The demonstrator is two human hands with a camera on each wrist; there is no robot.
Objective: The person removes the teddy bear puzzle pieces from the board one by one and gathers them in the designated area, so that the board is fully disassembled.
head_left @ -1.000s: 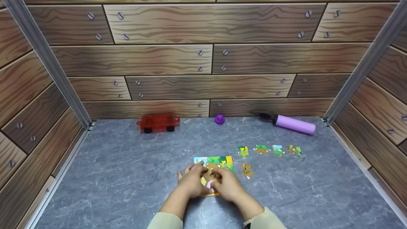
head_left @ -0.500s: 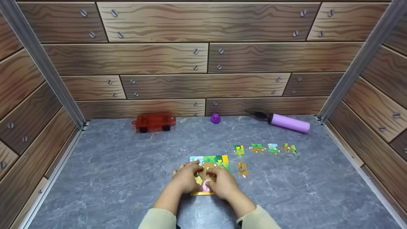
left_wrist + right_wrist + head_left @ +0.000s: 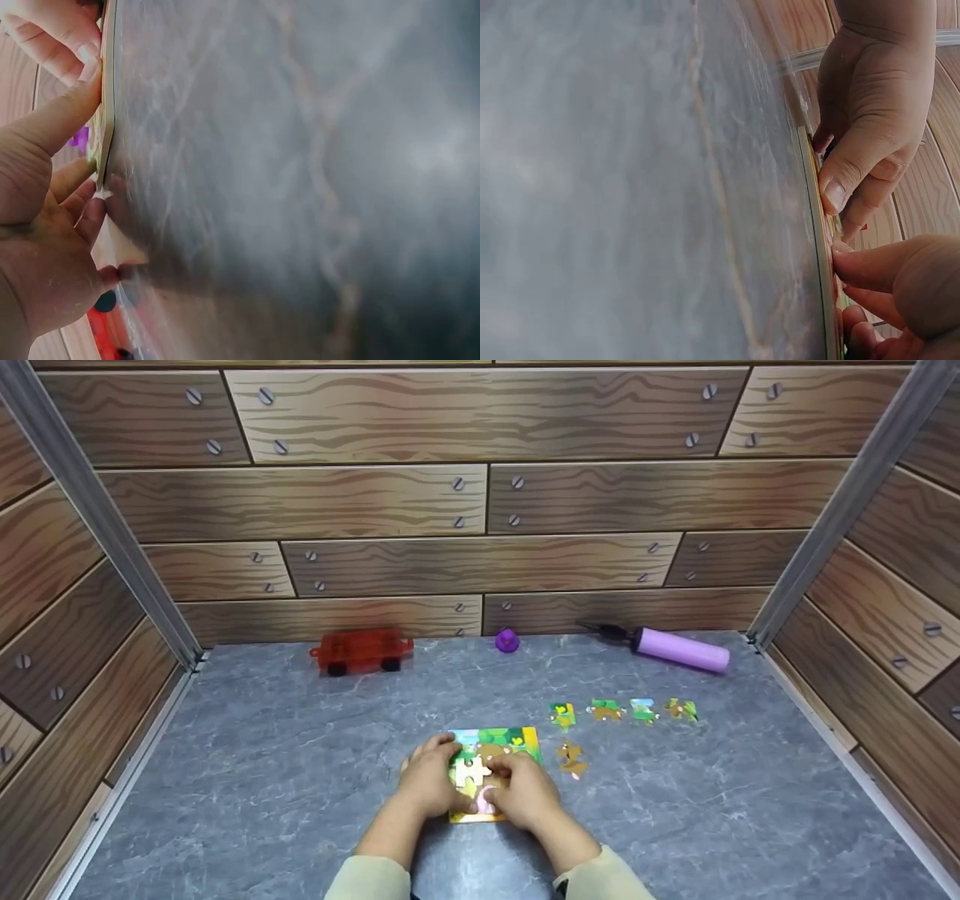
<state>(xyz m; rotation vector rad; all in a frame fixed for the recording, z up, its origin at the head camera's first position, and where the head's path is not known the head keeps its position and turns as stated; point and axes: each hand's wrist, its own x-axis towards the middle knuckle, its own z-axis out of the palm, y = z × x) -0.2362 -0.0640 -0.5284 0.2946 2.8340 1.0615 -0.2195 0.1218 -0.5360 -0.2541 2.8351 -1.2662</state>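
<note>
A small jigsaw puzzle board (image 3: 531, 739) with a bear picture lies flat near the front of the grey table. A white patch (image 3: 470, 772) shaped like a jigsaw piece shows on its left half. My left hand (image 3: 429, 781) rests at the board's left side, its thumb on the front part and its fingers spread along the left edge. On the right half, my right hand (image 3: 527, 791) bends thumb and forefinger toward each other over the brown bear picture. I cannot tell whether a piece is between them. In the right wrist view its thumb (image 3: 834, 196) touches the board's top.
A brown puzzle piece (image 3: 572, 759) lies right of the board. Several more pieces, among them a duck piece (image 3: 562, 716), form a row behind it. Along the back wall stand a red toy wagon (image 3: 361, 651), a purple rubber duck (image 3: 507, 640) and a lilac hand pump (image 3: 681, 649).
My left hand has drawn back to the left from the board's middle, and the white patch now shows where brown showed before. The right hand stays over the board.
</note>
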